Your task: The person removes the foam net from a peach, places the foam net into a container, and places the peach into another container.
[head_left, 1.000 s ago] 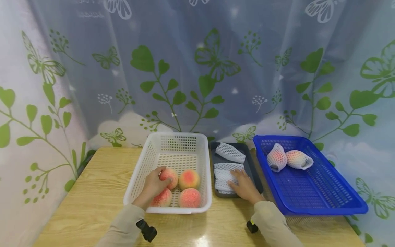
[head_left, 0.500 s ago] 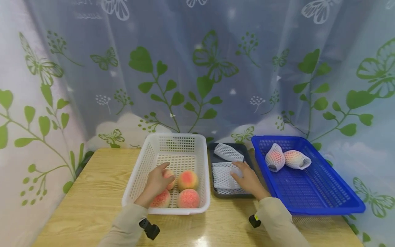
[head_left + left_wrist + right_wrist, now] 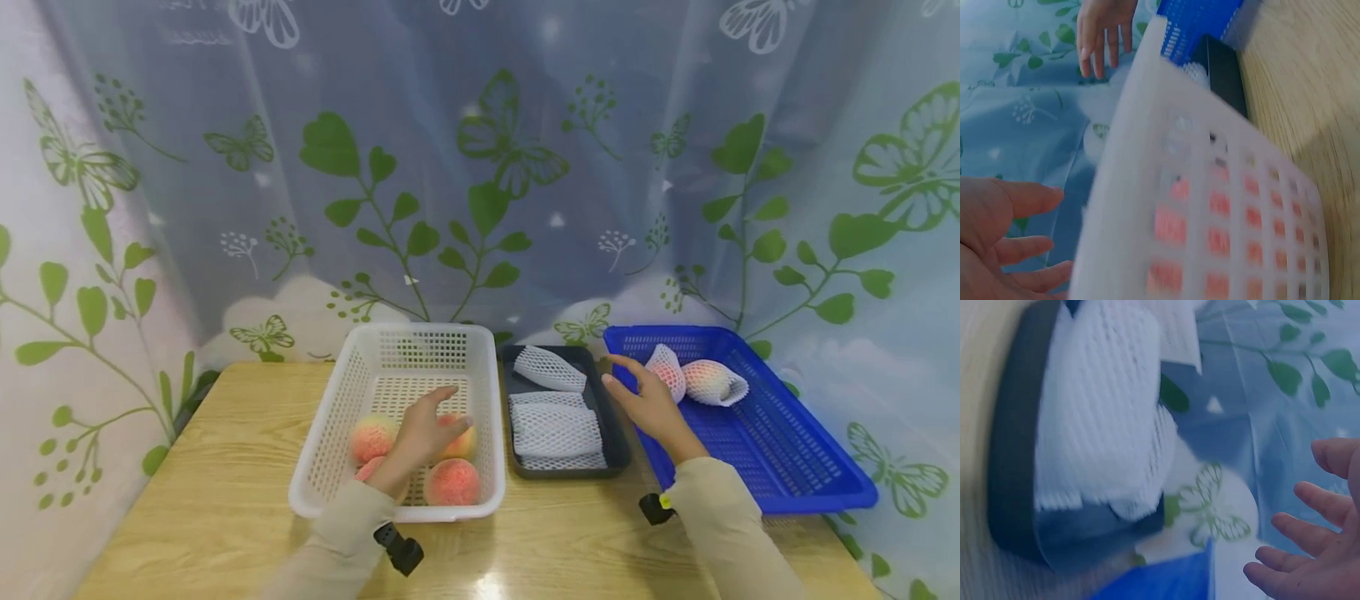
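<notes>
My left hand (image 3: 426,432) hovers over the white basket (image 3: 491,392), fingers spread and holding nothing. Below it lie several peaches: one at the left (image 3: 372,437), one at the front right (image 3: 452,482), and two partly hidden by the hand and wrist. My right hand (image 3: 651,407), also with nothing in it, is above the left rim of the blue basket (image 3: 780,450). Two peaches in white foam nets, a near one (image 3: 667,372) and a farther-right one (image 3: 715,383), lie inside that basket. The right wrist view shows the right fingers (image 3: 1310,534) apart and loosely extended.
Between the baskets stands a dark grey tray (image 3: 617,454) with a stack of flat foam nets (image 3: 557,430) and a single net (image 3: 550,369) behind it. All stand on a wooden table (image 3: 255,433), backed by a leaf-and-butterfly patterned curtain (image 3: 420,108).
My left hand has come off the left peach and moved right across the white basket. My right hand has lifted from the foam nets and moved right to the blue basket's rim.
</notes>
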`<state>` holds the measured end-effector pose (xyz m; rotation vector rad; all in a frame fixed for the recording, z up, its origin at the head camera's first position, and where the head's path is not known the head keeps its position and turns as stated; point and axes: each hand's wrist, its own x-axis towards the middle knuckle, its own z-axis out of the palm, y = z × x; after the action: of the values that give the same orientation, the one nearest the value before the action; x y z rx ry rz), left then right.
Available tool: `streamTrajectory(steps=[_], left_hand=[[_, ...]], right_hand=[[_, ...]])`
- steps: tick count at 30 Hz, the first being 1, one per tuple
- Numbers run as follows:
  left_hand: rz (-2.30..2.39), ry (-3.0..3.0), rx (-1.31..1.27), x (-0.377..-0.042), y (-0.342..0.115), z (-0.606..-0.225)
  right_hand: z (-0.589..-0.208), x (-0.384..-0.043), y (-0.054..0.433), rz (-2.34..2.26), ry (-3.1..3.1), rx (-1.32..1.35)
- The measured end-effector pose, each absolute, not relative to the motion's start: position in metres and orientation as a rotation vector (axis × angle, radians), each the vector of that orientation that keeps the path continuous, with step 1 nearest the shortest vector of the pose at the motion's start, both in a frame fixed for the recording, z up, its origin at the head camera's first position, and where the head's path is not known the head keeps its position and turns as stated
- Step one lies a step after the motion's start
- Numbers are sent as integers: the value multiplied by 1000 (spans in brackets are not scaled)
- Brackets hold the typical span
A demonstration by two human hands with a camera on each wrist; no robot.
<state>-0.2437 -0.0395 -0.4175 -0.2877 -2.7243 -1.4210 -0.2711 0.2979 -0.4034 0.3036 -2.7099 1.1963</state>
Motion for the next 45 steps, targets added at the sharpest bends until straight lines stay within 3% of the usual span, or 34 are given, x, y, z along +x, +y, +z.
streamTrajectory(steps=[13, 25, 45], left_hand=[[-1639, -2691, -496, -239, 43, -410], [-1806, -2677, -581, -230, 100, -411], [-2258, -2483, -301, -205, 181, -432]], right_hand=[[-382, -270, 361, 1359, -2639, 76], [-391, -268, 399, 1349, -2608, -82], [-418, -277, 425, 1437, -2413, -482]])
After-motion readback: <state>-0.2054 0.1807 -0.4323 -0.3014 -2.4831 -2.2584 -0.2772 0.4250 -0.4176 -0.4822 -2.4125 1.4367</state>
